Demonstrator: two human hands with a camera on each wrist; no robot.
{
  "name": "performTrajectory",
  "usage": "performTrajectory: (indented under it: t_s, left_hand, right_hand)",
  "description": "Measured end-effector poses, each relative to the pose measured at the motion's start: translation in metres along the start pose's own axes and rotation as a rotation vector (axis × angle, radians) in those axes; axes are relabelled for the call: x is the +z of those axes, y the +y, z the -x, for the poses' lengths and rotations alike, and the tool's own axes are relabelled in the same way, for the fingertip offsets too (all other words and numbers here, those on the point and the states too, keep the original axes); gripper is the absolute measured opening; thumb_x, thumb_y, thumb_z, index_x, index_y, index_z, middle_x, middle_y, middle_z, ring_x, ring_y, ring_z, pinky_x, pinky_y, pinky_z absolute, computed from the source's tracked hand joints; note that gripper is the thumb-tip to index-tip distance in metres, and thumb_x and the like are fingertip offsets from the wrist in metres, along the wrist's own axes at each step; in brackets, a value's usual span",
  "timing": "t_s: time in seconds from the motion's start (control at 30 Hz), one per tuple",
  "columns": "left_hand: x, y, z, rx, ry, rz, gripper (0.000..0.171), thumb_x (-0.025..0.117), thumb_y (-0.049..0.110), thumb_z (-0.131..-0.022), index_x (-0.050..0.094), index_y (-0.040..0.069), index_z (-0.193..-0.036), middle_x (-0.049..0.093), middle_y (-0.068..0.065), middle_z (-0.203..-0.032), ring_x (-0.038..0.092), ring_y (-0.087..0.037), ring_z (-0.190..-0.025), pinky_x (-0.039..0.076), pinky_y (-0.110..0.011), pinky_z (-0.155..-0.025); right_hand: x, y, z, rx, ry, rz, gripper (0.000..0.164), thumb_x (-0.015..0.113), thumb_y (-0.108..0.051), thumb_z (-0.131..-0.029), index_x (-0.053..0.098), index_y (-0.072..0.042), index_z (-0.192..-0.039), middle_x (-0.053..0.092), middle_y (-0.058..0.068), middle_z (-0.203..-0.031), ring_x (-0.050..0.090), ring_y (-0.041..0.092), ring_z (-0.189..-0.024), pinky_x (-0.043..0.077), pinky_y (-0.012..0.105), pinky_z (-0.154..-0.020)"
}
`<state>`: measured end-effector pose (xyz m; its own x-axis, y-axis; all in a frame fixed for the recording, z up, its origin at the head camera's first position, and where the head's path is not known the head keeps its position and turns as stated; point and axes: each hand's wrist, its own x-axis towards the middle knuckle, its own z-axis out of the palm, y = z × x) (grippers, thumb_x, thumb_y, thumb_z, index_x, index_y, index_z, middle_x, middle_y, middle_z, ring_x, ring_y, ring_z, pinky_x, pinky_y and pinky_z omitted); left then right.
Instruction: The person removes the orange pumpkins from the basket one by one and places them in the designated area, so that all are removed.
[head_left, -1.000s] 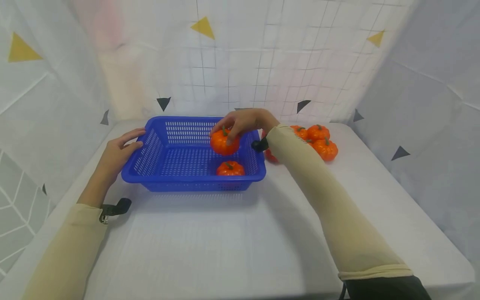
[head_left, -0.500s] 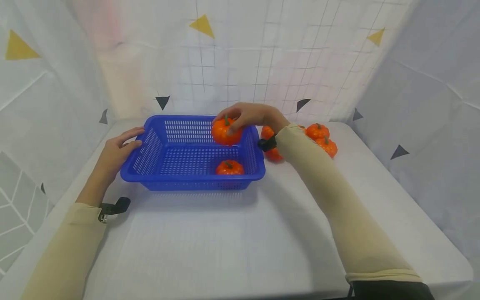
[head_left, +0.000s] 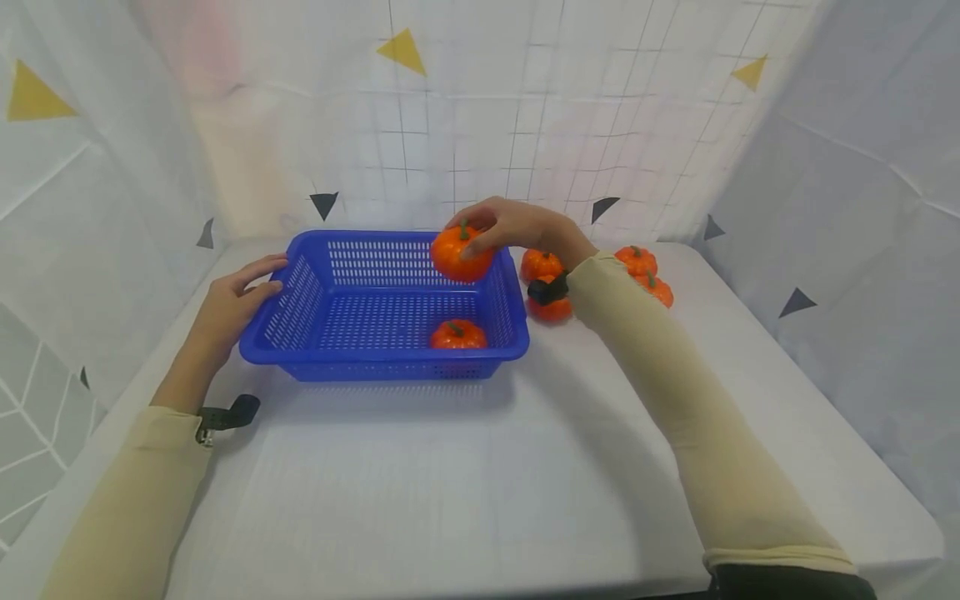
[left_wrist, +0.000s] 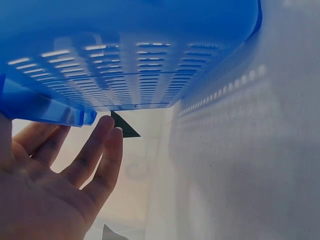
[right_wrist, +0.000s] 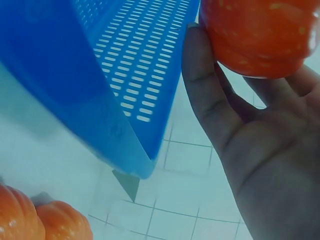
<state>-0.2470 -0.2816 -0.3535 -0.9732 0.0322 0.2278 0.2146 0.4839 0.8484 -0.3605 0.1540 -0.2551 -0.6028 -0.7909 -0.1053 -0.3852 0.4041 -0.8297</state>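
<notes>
My right hand (head_left: 517, 227) grips a small orange pumpkin (head_left: 460, 255) with a green stem, fingers and thumb around it. It hangs over the back right part of a blue plastic basket (head_left: 382, 357). The right wrist view shows this pumpkin (right_wrist: 260, 37) close up, near the basket's end wall (right_wrist: 95, 110). A second pumpkin (head_left: 458, 335) lies inside, at the front right. My left hand (head_left: 228, 308) touches the basket's left rim, fingers extended. From the left wrist, this hand (left_wrist: 65, 175) shows two nearly straight fingers below the rim.
Right of the basket, two more pumpkins (head_left: 542, 265) stand close together, partly behind my right wrist. Another pair of pumpkins (head_left: 636, 260) sits farther right, partly behind the sleeve. White sheeting (head_left: 480, 108) surrounds the white table (head_left: 420, 500) at the back and sides.
My right hand has risen and moved rightward with the pumpkin, from low in the basket to about its back rim's height. The left hand stays at the rim.
</notes>
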Motion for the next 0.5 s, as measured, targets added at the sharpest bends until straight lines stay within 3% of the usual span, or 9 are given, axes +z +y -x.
performTrajectory:
  t_s: [0.23,0.5]
  left_hand:
    - [-0.002,0.002,-0.001,0.0,-0.004,0.013,0.052,0.056,0.034,-0.109,0.051,0.01,-0.155,0.039,-0.008,-0.164,0.033,-0.034,-0.151,0.03,-0.058,-0.118]
    - [0.0,0.001,-0.001,-0.006,-0.007,0.009,0.053,0.055,0.035,-0.109,0.05,0.01,-0.155,0.038,-0.009,-0.164,0.032,-0.036,-0.151,0.029,-0.06,-0.118]
  right_hand:
    - [-0.007,0.0,0.014,-0.047,0.061,0.036,0.044,0.074,-0.036,-0.092,0.07,-0.016,-0.131,0.071,0.009,-0.121,0.064,0.028,-0.113,0.053,0.047,-0.099]
    - [-0.014,0.001,0.031,-0.032,0.111,0.105,0.046,0.07,-0.038,-0.096,0.067,-0.015,-0.136,0.071,0.007,-0.12,0.065,0.027,-0.109,0.055,0.046,-0.094]
